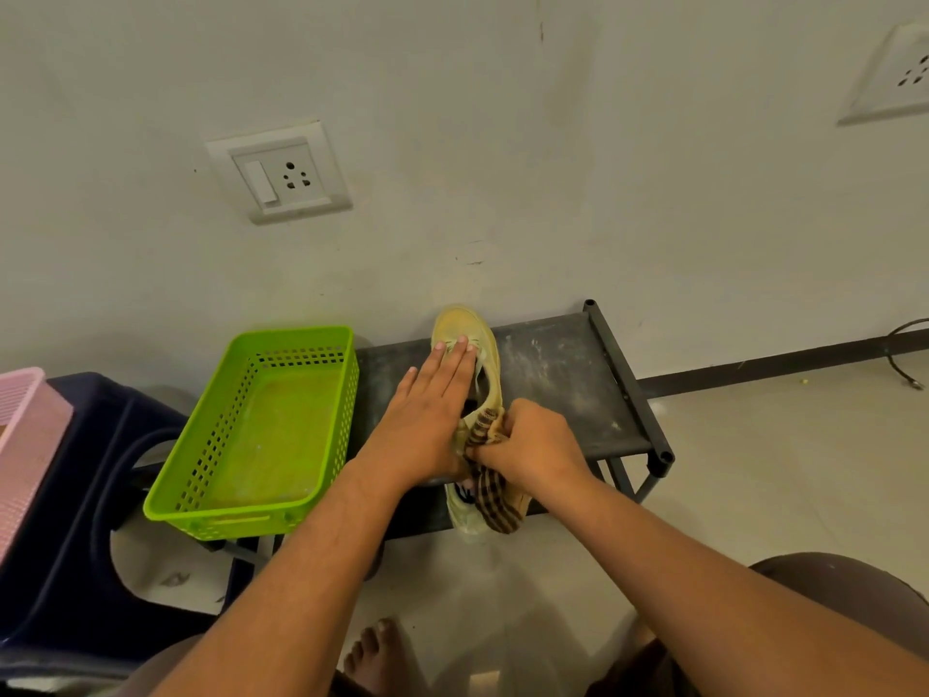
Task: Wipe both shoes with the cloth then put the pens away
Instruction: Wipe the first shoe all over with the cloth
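Observation:
A pale yellow shoe (465, 328) lies lengthwise on the dark rack shelf (563, 374), toe toward the wall. My left hand (432, 404) lies flat on the shoe with straight fingers reaching toward the toe. My right hand (528, 440) grips a brown striped cloth (495, 500) against the shoe's heel side. The cloth's loose end hangs over the shelf's front edge. A pale part of a shoe (465, 520) shows below the cloth; I cannot tell whether it is a second shoe. No pens are in view.
A green perforated basket (201, 460) sits empty on the shelf's left end. A dark blue plastic stool (95, 500) stands at the left with a pink basket (25, 445) beside it. Wall sockets (279, 171) are above. A bare foot (372, 656) rests on the tiled floor.

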